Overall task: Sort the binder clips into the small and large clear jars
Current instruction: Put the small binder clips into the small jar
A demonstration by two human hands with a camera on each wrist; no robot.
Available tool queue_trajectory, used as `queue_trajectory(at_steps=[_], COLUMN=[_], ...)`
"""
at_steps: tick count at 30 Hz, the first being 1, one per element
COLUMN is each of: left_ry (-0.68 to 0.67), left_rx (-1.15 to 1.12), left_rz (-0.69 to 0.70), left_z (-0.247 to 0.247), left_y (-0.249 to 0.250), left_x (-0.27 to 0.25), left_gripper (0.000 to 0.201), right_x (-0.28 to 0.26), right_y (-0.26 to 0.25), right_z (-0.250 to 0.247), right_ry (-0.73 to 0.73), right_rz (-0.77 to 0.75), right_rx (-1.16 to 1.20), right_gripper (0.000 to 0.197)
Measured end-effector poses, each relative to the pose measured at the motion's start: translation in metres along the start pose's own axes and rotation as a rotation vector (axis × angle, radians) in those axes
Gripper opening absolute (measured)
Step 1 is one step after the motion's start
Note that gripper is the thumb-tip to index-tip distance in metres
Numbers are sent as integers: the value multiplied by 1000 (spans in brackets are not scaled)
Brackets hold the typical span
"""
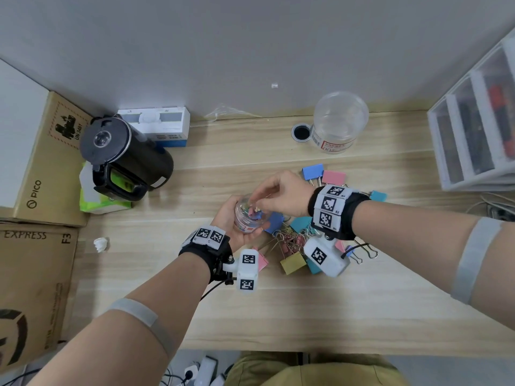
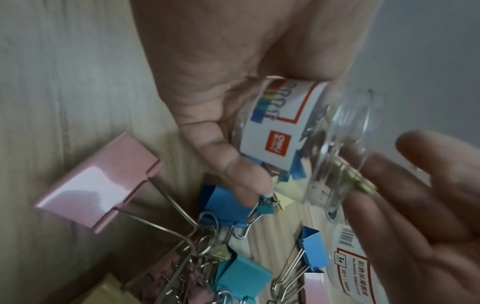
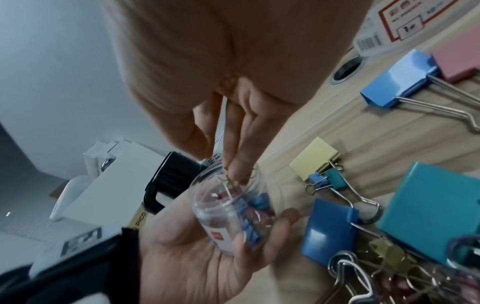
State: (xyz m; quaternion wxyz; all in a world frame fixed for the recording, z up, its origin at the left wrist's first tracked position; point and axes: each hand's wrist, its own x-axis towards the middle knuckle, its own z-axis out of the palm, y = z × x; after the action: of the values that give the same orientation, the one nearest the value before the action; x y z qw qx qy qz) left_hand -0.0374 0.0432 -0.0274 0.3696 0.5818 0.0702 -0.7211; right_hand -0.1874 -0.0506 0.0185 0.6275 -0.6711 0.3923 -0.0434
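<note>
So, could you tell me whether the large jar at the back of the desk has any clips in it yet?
Empty, as far as shows: the large jar stands upright and looks clear throughout, with no coloured clips visible inside.

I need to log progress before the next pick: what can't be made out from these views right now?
- Clip count in the small jar: head view, right hand covers the mouth; wrist views blurred.
- Whether the right grip still holds the yellow clip: right wrist view, blurred at the fingertips.
- Large jar: contents unclear through the clear wall, head view.
- Clip pile: partly under the right wrist camera, head view.
</note>
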Motion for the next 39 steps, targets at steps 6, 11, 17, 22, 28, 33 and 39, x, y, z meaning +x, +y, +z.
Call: queue_trajectory(at_steps=[6, 11, 17, 22, 28, 33, 39], left_ry=[-29, -106, -95, -20, 9, 26, 39], left_rx=[-43, -42, -40, -38, -58, -37, -16], left_rz=[-30, -33, -16, -6, -46, -48, -45], left_z=[-11, -14, -17, -27, -38, -43, -48], left_y=[-4, -5, -2, -3, -4, -2, -1], left_x=[-8, -12, -15, -15, -14, -14, -14], left_gripper=[45, 41, 43, 45, 48, 48, 45], right_x=[4, 4, 7, 18, 21, 24, 30], right_y=[0, -4, -2, 20, 50, 56, 60], right_z=[-4, 13, 20, 3, -14, -5, 5], right_ry=[-14, -57, 24, 222, 170, 20, -12], right_rz=[71, -7, -48, -7, 41, -66, -49], right_rx=[349, 72, -11, -75, -634, -855, -966], right_gripper=[23, 27, 20, 15, 24, 36, 38])
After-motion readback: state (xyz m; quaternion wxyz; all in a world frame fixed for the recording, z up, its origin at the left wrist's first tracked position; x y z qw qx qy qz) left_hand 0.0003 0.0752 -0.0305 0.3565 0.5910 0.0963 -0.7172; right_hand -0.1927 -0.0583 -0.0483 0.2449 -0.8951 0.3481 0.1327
